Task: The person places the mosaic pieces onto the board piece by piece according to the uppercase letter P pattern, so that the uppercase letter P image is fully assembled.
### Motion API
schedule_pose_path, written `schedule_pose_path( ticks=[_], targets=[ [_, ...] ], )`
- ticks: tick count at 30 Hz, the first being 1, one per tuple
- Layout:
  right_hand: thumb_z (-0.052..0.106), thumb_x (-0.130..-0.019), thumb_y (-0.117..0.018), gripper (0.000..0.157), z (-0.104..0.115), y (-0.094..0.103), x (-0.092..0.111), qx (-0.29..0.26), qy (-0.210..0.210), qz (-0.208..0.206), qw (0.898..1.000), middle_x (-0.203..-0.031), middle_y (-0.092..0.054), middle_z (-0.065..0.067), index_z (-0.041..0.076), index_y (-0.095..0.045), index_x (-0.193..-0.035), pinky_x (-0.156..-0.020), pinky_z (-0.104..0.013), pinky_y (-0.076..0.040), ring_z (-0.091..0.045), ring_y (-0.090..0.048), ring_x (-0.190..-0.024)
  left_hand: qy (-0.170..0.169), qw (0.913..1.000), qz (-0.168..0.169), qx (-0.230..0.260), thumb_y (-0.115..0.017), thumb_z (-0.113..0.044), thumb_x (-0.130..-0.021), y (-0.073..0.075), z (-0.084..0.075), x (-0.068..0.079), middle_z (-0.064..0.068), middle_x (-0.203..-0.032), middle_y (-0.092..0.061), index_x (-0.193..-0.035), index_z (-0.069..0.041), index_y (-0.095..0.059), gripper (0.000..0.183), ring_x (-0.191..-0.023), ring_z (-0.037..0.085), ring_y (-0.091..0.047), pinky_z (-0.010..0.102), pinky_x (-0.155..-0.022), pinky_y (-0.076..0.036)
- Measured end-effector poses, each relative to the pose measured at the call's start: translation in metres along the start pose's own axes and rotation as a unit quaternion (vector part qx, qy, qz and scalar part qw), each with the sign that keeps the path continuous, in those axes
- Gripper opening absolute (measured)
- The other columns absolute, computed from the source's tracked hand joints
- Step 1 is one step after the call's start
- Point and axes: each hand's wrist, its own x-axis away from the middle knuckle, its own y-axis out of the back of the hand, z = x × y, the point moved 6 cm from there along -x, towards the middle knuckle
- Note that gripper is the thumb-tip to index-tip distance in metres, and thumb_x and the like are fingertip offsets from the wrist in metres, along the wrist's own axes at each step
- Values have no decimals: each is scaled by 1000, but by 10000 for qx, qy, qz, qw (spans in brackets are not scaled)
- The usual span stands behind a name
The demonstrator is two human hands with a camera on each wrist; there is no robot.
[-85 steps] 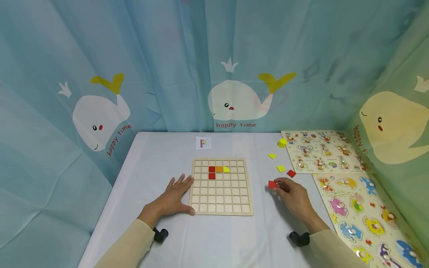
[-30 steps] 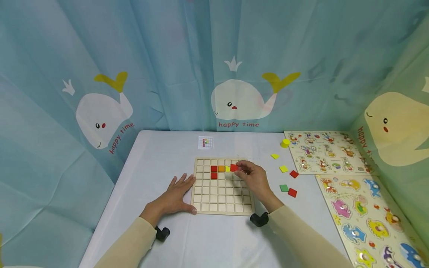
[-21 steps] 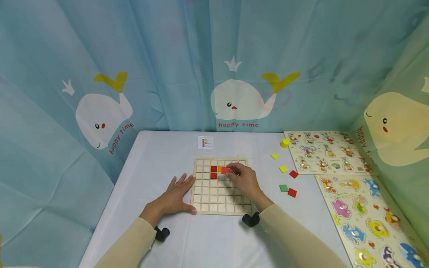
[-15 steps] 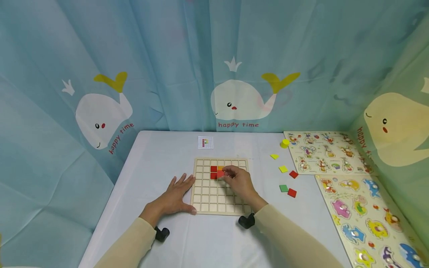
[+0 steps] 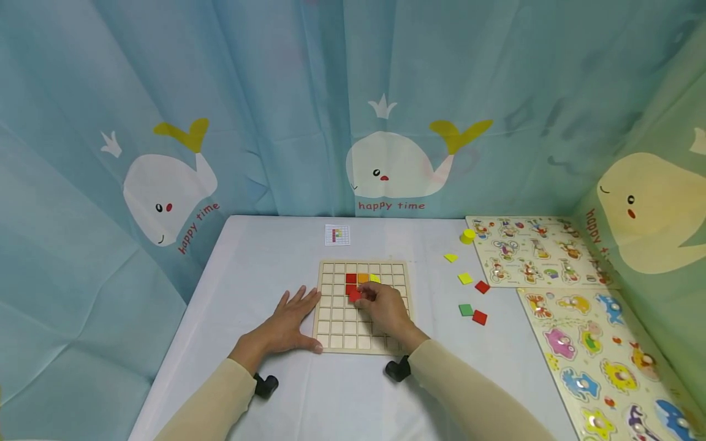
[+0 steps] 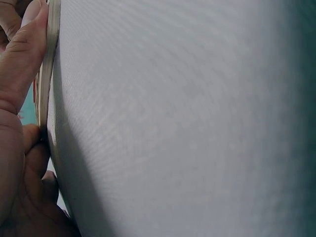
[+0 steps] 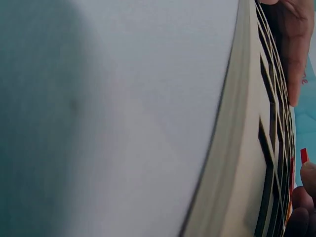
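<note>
While the left hand [image 5: 285, 324], fingers spread, touches a board [image 5: 337, 326] holding red, orange and yellow tiles [image 5: 363, 278], the right hand [image 5: 387, 310] pinches a red square [image 5: 354, 296] slightly askew to the grid.

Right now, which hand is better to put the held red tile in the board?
Probably the right hand: it pinches the red tile over the board. The left hand holds no tile; it touches the board's left edge.
</note>
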Motion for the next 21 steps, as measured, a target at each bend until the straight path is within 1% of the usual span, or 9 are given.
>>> schedule_pose_path(
  ticks=[3, 5, 8, 12, 17, 21],
  targets=[
    [8, -90, -82, 23, -1, -4, -1, 127, 63, 1, 9999, -92, -73, -1, 7, -77, -112, -75, -29, -55, -15, -62, -82, 14, 10000, -7, 31, -94, -55, -71, 0, 0, 0, 2, -175, -25, -168, -12, -28, 125, -166, 26, -6, 50, -136, 3],
    [9, -90, -82, 23, -2, -6, 0, 254, 88, 47, 9996, -94, -73, -1, 7, -77, -113, -77, -30, -56, -15, -62, -83, 37, 10000, 19, 17, -94, -55, -71, 0, 0, 1, 1, -176, -23, -168, -14, -27, 125, -166, 24, -4, 49, -136, 4],
    [10, -91, -82, 23, -1, -8, 0, 410, 121, 134, 9990, -96, -73, 0, 7, -77, -114, -79, -32, -57, -15, -63, -85, 17, 10000, -2, 37, -94, -55, -71, 0, 0, 1, 1, -176, -24, -168, -13, -28, 125, -166, 25, -5, 49, -136, 3],
    [9, -91, -82, 22, 1, -9, 2, 452, 140, 211, 9987, -95, -72, 1, 7, -77, -113, -77, -31, -57, -13, -62, -85, 25, 10000, -9, 43, -94, -55, -71, 0, 0, 1, 2, -175, -25, -168, -13, -28, 125, -166, 25, -5, 50, -136, 3],
    [9, -91, -82, 22, 5, -8, 2, 573, 213, 207, 9979, -93, -72, 1, 6, -77, -112, -74, -30, -56, -13, -61, -82, 42, 10000, -10, 15, -94, -55, -71, -1, 1, 0, 2, -175, -25, -168, -13, -28, 125, -166, 26, -5, 50, -136, 3],
    [10, -91, -82, 22, 6, -8, 2, 637, 212, 219, 9975, -93, -72, 1, 6, -77, -112, -76, -30, -56, -13, -61, -83, 64, 10000, -4, 5, -94, -56, -71, -1, 1, 0, 1, -176, -24, -168, -14, -28, 125, -166, 25, -5, 49, -136, 4]
  ],
)
